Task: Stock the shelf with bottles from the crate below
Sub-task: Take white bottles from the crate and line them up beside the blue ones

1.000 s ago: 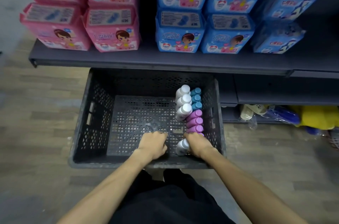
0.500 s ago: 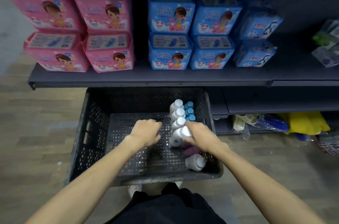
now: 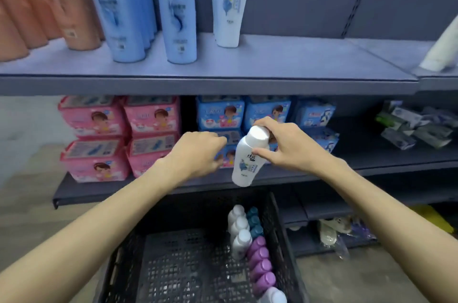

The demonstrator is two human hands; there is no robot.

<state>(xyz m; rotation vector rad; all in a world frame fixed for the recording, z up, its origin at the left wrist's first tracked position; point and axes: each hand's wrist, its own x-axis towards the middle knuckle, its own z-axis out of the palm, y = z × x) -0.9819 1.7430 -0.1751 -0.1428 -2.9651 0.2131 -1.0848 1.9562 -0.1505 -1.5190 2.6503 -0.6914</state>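
Observation:
My right hand [image 3: 290,146] grips a white bottle [image 3: 247,161] round its cap and neck, held upright in the air in front of the middle shelf. My left hand [image 3: 198,153] hovers just left of the bottle with curled fingers and holds nothing. Below, the black crate [image 3: 173,265] keeps white, teal and purple bottles [image 3: 250,248] lined along its right wall. The upper shelf [image 3: 285,64] carries one matching white bottle [image 3: 229,2] beside tall blue bottles [image 3: 178,10], with bare shelf to the right of it.
Orange bottles [image 3: 37,5] stand at the upper shelf's left end. Pink packs [image 3: 119,139] and blue packs [image 3: 247,116] fill the middle shelf behind my hands. Packets [image 3: 416,126] lie at right. Bags and clutter [image 3: 347,230] sit under the lowest shelf.
My right hand lifted a white bottle out of the crate up to middle-shelf height. My left hand rose with it. My view tilted up, and the upper shelf has come into sight.

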